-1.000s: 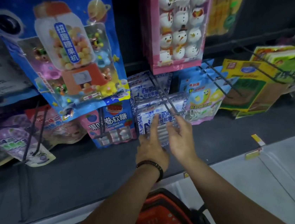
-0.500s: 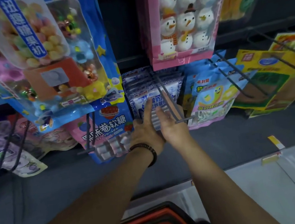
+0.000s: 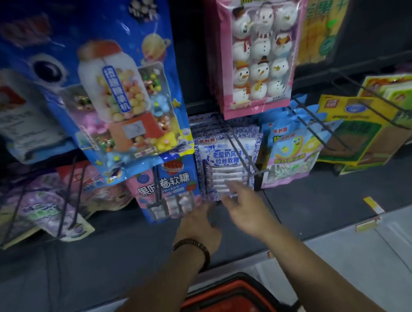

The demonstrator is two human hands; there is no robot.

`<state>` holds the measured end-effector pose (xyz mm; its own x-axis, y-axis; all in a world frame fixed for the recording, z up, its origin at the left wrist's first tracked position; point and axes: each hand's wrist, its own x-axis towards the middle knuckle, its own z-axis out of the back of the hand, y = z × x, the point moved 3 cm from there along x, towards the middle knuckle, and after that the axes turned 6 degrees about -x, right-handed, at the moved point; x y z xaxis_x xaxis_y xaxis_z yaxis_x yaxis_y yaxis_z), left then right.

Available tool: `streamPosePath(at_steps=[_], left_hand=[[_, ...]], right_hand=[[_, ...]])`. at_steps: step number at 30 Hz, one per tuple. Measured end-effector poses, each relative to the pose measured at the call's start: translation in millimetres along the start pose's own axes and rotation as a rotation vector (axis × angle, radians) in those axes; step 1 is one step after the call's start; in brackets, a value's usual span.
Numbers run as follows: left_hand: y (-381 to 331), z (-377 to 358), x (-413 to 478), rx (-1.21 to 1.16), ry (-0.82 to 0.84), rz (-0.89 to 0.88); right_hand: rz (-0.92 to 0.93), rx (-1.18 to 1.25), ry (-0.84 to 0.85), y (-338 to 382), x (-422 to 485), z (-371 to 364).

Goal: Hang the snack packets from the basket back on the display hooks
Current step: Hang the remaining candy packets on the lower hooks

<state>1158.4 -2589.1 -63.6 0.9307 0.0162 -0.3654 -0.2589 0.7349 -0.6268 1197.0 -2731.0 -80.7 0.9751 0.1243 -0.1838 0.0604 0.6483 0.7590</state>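
- Red basket (image 3: 232, 304) sits nearest, its contents hidden.
- Left hand (image 3: 200, 229) and right hand (image 3: 248, 208): each grip loose, empty.
- Blue-white packet (image 3: 222, 164) hangs on its hook (image 3: 244, 151); probably light, crinkly, slippery — pinch the stiff top edge.

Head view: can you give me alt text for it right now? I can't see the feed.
Both hands, left hand and right hand, reach empty toward a blue-and-white candy packet hanging on a wire display hook. Other snack packets hang around it, and a red basket sits below the arms.
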Motion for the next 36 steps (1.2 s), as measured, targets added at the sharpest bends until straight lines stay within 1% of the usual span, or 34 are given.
streamPosePath(at_steps=[2, 4, 5, 7, 8, 11, 12, 13, 15, 17, 20, 23, 28, 33, 36], left_hand=[[14.3, 3.0, -28.7, 0.057, 0.022, 0.012], [19.8, 11.2, -55.8, 0.115, -0.001, -0.051], [20.3, 17.5, -67.8, 0.099, -0.042, -0.101], [13.3, 38.8, -91.8, 0.065, -0.153, -0.223], [6.7, 52.4, -104.0, 0.084, -0.219, -0.283], [-15.2, 96.0, -130.6, 0.308, -0.443, -0.527], [-21.9, 112.2, -136.4, 0.38, -0.505, -0.588], [-27.0, 128.2, -139.7, 0.453, -0.55, -0.609], [-35.1, 160.0, -140.4, 0.578, -0.598, -0.562], [-42.4, 189.1, -137.9, 0.682, -0.627, -0.51], [-45.0, 217.9, -120.8, 0.858, -0.621, -0.474], [-36.8, 231.2, -99.6, 0.952, -0.581, -0.425], [-36.2, 235.3, -84.6, 1.024, -0.544, -0.395], [-41.8, 244.1, -67.7, 1.025, -0.526, -0.352], [-41.5, 247.7, -59.5, 1.031, -0.48, -0.312]], right_hand=[[0.011, -0.031, 0.047, 15.1, -20.9, -2.7], [0.044, -0.044, 0.069, 36.0, -44.6, -6.1], [0.068, -0.045, 0.064, 45.1, -55.4, -6.9], [0.113, -0.061, 0.01, 66.9, -76.6, -0.6], [0.141, -0.073, -0.016, 80.7, -87.1, 7.0], [0.287, -0.241, -0.074, 123.2, -109.4, 34.8], [0.345, -0.342, -0.112, 140.5, -114.2, 46.0], [0.399, -0.442, -0.163, 157.3, -116.1, 56.8], [0.466, -0.609, -0.246, 192.1, -118.6, 77.5], [0.499, -0.771, -0.265, 217.0, -111.4, 89.4], [0.546, -0.987, -0.217, 237.8, -94.1, 93.2], [0.56, -1.14, -0.153, 245.3, -77.8, 90.2], [0.536, -1.215, -0.153, 252.9, -57.4, 88.0], [0.52, -1.231, -0.143, 255.9, -36.7, 89.8], [0.509, -1.234, -0.114, 257.9, -27.7, 91.7]])
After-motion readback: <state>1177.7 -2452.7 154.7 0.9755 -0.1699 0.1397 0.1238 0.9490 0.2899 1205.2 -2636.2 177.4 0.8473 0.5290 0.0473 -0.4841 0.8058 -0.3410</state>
